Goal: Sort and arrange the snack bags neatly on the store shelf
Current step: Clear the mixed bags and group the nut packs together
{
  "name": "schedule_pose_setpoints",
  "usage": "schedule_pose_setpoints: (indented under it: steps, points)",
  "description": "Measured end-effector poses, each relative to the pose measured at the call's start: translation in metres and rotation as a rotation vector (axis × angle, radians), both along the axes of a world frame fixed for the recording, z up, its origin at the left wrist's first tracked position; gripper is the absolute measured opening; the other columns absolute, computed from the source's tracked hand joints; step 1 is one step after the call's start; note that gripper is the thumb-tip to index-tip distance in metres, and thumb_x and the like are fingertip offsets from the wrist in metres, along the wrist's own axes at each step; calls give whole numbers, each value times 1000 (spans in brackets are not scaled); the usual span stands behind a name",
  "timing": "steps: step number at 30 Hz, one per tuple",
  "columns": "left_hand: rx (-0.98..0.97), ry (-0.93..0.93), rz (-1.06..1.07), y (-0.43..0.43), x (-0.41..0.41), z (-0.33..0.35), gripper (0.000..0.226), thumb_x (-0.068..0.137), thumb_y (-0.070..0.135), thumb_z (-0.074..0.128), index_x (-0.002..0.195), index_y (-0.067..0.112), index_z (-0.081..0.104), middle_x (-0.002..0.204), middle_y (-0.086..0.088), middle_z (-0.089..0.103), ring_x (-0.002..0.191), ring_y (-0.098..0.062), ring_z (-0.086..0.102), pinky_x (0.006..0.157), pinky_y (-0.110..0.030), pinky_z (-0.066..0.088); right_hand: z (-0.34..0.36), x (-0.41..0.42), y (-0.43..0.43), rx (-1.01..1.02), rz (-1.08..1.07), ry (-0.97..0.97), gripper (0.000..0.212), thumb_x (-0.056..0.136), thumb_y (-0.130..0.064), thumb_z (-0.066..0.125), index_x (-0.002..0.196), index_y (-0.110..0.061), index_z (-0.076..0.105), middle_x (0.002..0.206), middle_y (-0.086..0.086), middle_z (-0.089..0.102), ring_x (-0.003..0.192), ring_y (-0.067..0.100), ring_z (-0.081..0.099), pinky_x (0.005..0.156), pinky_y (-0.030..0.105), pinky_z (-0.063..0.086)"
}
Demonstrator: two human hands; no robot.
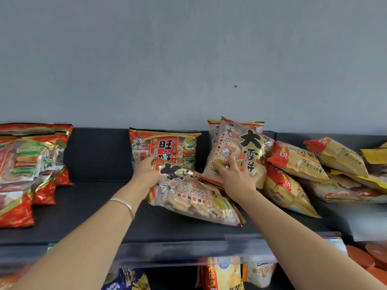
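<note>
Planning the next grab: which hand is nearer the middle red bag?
Left. The left hand is just in front of the red bag; the right hand rests farther right, on the leaning cracker bag.

dark shelf [88,218]: red bags [25,174] left, yellow bags [293,164] right.

"大雪" on upright clear bag [236,147]; "旺" on red bag [165,147]

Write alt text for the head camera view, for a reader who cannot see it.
Two bare hands sort snack bags on a dark store shelf: the left hand grips the lying rice-cracker bag, the right hand rests on the upright rice-cracker bag. Red bags stand stacked at left, yellow chip bags lie piled at right.
</note>
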State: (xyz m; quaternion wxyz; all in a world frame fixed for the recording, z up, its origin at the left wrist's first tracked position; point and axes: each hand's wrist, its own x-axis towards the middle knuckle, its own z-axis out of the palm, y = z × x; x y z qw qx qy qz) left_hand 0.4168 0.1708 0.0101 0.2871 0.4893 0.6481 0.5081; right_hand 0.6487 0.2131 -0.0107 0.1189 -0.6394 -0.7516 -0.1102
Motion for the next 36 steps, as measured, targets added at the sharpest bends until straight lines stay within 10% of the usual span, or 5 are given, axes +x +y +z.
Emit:
schedule_pose_setpoints:
  steps: [8,11,17,26,36]
  points:
    - [149,29,115,-30,-43,14,53,79,-4,65,124,22,53,103,-3,65,89,-22,66,80,-46,57,-9,-36,1,-183,-104,-120,55,95,-16,40,147,-33,29,161,12,-5,143,50,0,104,73,16]
    - [185,82,103,-34,-49,20,58,78,-1,67,129,24,52,108,1,66,93,-19,66,81,-44,56,-3,-50,0,-103,-89,-108,44,96,-29,44,140,-25,43,152,13,28,138,44,26,105,67,24]
    - [286,194,63,-44,-56,33,58,84,-4,55,134,25,51,123,2,61,106,-17,60,89,-42,53,13,-83,-3,-137,258,392,49,101,-44,31,142,-18,40,138,16,47,123,34,50,100,47,44]
    - [461,919,447,-77,-45,54,50,95,13,46,140,32,36,99,-2,67,84,-27,62,60,-33,40,19,-101,-8,-314,361,685,58,102,-45,32,152,-17,23,150,10,39,136,29,38,106,34,33]
    - [700,621,300,-70,-45,57,31,97,17,48,126,25,52,110,0,68,101,-22,62,75,-34,47,45,-102,-15,69,488,890,100,72,-82,46,152,-31,14,154,0,35,140,24,33,110,57,30]
